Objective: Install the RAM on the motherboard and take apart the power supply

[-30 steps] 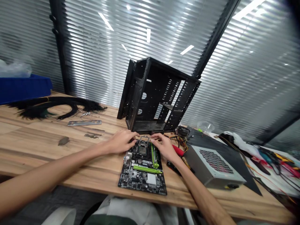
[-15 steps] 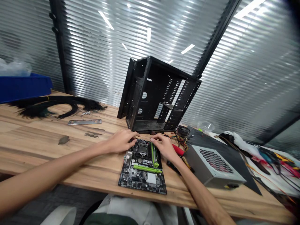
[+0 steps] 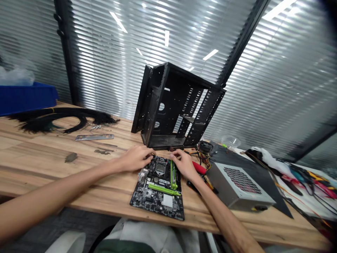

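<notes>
Two-handed: lowered silver metal socket bracket, apparently closed; nudged black, green-slotted circuit board toward lower left; curled bare left hand and bare right hand, fingers' grip indiscernible.

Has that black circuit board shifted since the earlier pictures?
Yes, slightly: the circuit board has swung its near end toward the picture's left, away from the grey power supply, which stays put.

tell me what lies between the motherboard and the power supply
In the head view, the right forearm crosses between motherboard and power supply; a red object and dark items, too hidden to identify, lie there too.
</notes>
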`<state>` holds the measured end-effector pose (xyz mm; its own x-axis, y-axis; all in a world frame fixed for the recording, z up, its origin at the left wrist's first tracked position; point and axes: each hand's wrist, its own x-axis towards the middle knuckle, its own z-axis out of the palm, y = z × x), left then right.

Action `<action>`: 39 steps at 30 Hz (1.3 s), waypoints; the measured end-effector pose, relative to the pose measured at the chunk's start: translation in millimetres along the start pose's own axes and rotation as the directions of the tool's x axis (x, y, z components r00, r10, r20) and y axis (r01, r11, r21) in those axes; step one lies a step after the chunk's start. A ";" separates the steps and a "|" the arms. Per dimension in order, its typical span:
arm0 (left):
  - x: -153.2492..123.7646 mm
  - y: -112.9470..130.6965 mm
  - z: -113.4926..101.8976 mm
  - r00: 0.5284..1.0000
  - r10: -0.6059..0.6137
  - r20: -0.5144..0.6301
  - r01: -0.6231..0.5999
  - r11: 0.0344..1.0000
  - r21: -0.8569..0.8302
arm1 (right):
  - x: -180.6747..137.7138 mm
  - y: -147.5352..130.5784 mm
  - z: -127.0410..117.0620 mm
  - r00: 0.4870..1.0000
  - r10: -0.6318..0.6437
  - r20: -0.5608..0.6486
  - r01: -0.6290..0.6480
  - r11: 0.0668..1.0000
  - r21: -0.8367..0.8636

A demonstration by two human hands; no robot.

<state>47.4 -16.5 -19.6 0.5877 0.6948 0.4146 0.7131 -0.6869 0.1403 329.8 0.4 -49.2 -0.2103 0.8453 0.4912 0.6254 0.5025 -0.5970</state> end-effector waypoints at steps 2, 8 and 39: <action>-0.1 0.0 0.1 1.000 -0.001 -0.001 0.001 1.000 -0.005 | 0.0 2.0 0.4 1.000 -0.017 -0.006 0.017 1.000 0.005; -0.5 1.2 -1.4 1.000 0.000 -0.005 0.000 1.000 -0.009 | -1.4 -2.5 -4.5 0.986 -0.167 0.018 0.167 0.984 -0.054; 0.0 0.4 -0.6 1.000 0.010 -0.006 -0.010 0.998 -0.059 | -3.7 -5.8 -5.0 0.984 -0.165 0.072 0.174 0.972 -0.155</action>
<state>47.5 -16.9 -19.0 0.5925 0.6867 0.4213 0.6833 -0.7053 0.1887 330.7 -6.5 -44.3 -0.3638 0.7616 0.5363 0.6880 0.6079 -0.3965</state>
